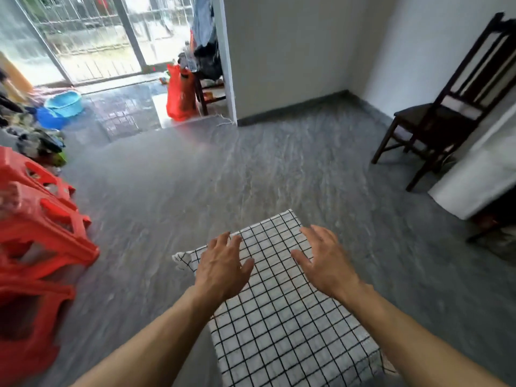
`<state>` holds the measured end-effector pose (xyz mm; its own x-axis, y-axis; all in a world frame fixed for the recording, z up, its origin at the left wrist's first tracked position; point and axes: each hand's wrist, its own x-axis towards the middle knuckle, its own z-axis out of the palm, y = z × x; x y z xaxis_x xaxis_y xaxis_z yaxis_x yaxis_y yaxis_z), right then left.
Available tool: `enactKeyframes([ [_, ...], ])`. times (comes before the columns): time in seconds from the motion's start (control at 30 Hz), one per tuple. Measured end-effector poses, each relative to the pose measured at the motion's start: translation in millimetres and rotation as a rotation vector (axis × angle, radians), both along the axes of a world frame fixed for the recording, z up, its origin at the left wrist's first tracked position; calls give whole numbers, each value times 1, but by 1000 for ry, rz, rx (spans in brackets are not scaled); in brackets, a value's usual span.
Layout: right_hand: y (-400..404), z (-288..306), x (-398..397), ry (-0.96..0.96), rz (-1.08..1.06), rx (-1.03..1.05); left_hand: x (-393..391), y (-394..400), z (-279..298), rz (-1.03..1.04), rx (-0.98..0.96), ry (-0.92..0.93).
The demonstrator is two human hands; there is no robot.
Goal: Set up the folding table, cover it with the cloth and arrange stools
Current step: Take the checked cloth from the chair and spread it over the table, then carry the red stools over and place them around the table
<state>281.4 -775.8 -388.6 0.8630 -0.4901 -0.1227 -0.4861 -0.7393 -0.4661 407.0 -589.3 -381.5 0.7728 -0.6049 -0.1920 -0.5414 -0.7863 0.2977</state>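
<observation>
floor: grey streaked polished stone floor (251, 169) | walls: plain white painted walls (293, 51), dark skirting | 2 o'clock: dark wooden high-backed chair (435, 118) | 11 o'clock: barred glass sliding doors (92, 37), bright daylight, pale blue plastic basin (65, 103)

White black-grid cloth (282, 311) spread flat; red stools (42, 236) stacked left.
</observation>
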Motion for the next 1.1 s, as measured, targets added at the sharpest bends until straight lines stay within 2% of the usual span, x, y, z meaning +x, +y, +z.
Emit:
enactKeyframes([
  [0.23,57,131,-27,-45,26,-48,-30,58,132,36,-91,2],
  [0.37,91,190,-38,-108,65,-92,-48,88,181,42,-118,-22],
  [0.47,111,222,-47,-151,69,-139,-65,108,195,73,-203,-15],
  [0.77,135,253,-96,-93,39,-279,-95,138,197,57,-387,31],
  [1.1,135,257,-129,-155,52,-190,-118,157,224,72,-236,-143],
])
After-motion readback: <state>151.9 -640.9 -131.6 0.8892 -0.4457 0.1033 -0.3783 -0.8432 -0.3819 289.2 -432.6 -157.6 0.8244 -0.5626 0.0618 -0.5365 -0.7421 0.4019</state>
